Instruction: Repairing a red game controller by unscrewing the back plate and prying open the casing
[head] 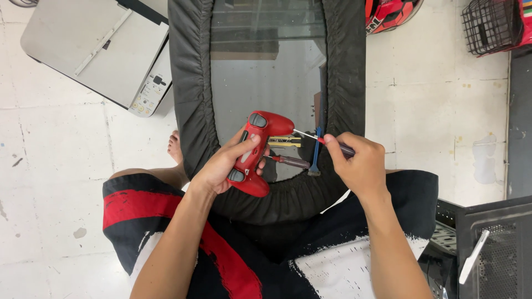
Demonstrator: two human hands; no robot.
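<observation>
My left hand [221, 166] grips a red game controller [256, 152], held upright on its side above a glass-topped table [266, 83]. In my right hand [360, 163] is a thin screwdriver [310, 136] with a red collar, and its metal tip touches the controller's upper right edge. Under the controller, on the glass, lie a second screwdriver with a dark red handle [291, 161], a blue-handled tool [316, 158] and a yellowish flat tool [285, 142].
The table has a black fabric rim [191, 83]. A grey printer [105, 50] sits on the floor at upper left. A red helmet [390, 12] and a black wire basket [490, 25] are at top right. A black computer case [487, 249] stands at lower right.
</observation>
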